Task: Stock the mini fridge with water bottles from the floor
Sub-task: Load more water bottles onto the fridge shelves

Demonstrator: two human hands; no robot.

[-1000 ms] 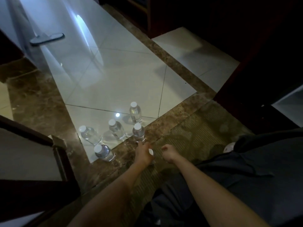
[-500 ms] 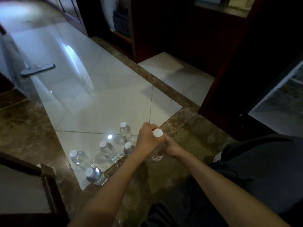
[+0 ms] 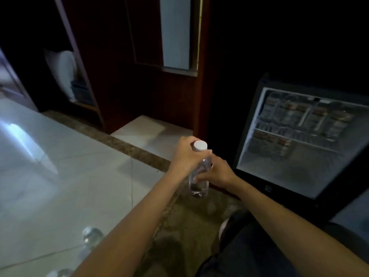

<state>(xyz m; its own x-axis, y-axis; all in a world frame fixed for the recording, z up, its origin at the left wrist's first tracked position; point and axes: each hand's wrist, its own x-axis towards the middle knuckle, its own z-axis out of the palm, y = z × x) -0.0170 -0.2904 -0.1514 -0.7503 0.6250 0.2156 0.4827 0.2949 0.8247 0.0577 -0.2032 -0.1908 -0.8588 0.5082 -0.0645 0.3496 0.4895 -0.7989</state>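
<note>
Both hands on one water bottle, held upright in mid-air, cap up, long axis vertical: left hand wrapped round the neck, right hand closed on the body. Open mini fridge sits just to the right, nearer the right hand; likely handover w/ right hand placing. More bottles on floor, lower left.

Glossy white tiled floor with a brown speckled marble border strip running diagonally, widening into a brown patch at bottom centre. Two clear plastic water bottles on the white tile at lower left: one near the border, another cut off by the bottom edge. Open black mini fridge at right, base near the floor.
</note>
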